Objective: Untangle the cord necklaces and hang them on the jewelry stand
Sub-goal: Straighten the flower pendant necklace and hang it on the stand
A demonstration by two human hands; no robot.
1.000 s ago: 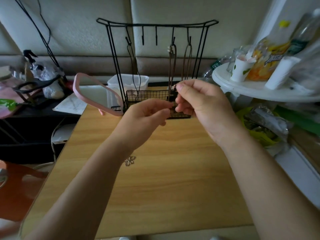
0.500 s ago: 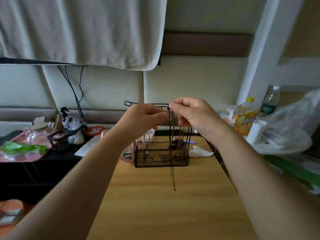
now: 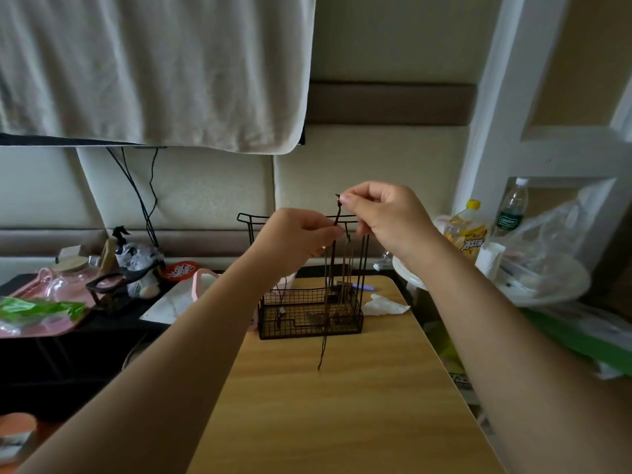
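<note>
L hand (image 3: 301, 239), R hand (image 3: 388, 218) pinch cord necklace (image 3: 321, 357) by stand (image 3: 290, 333) top rail (tail dangles over tabletop (image 3: 342, 422)).

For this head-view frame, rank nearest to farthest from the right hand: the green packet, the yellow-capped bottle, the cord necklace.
1. The cord necklace: pinched in the right hand, at its fingertips.
2. The yellow-capped bottle: off to the right, behind the wrist.
3. The green packet: far left of the view.
</note>
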